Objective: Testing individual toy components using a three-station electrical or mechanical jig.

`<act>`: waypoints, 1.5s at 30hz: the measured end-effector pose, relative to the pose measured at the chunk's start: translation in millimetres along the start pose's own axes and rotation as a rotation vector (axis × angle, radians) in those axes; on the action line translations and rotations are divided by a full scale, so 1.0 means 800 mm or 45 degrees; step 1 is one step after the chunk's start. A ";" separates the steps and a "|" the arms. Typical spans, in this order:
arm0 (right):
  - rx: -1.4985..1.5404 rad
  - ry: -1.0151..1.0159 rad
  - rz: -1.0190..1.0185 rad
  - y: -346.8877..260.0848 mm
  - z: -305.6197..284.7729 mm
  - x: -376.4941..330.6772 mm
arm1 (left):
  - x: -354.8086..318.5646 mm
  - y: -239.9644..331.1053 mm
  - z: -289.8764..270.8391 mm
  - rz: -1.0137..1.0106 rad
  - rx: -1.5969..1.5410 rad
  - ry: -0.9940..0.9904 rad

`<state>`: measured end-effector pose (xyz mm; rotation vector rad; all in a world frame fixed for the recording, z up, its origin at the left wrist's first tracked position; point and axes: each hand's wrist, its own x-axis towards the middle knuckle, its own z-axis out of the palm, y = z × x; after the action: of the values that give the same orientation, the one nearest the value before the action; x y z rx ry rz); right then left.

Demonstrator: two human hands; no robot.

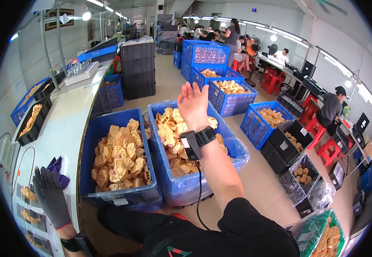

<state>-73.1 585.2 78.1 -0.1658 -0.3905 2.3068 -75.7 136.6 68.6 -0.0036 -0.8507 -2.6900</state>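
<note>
Grey-gloved left hand (51, 198) straight-fingered, nothing visibly held, near right edge of white desk (62, 124) beside crumpled purple cloth (58, 172); bare right hand (193, 104) open palm-up, empty, above tan moulded pieces (166, 129) in plastic-lined blue bin (178, 190).

Pale walls (344, 43) (tube lights (336, 63) glowing) flank beige floor (252, 171).

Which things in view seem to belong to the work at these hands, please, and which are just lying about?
Probably in use, being nearest the hands:
- tan pieces filling the left blue bin
- right blue bin, beneath the raised right hand
- worktop under the gloved left hand

Apparently lying about:
- crumpled purple item
- red stools
- stacked black crates
</note>
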 end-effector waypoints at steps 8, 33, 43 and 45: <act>-0.080 -0.147 0.139 0.049 0.015 -0.046 | 0.006 0.018 -0.075 0.201 0.333 -0.327; -0.955 -0.529 0.930 0.150 -0.097 -0.145 | -0.085 0.035 -0.194 0.324 1.513 -0.248; -1.823 -1.416 1.038 0.116 -0.170 -0.172 | -0.096 0.048 -0.266 0.332 1.701 -0.041; -1.916 -1.456 0.997 0.108 -0.175 -0.183 | -0.096 0.059 -0.262 0.695 2.107 -0.216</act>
<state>2.3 454.7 -82.6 0.3823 -2.9601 1.9438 30.7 6.1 -84.9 -0.0698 -2.3426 -0.9229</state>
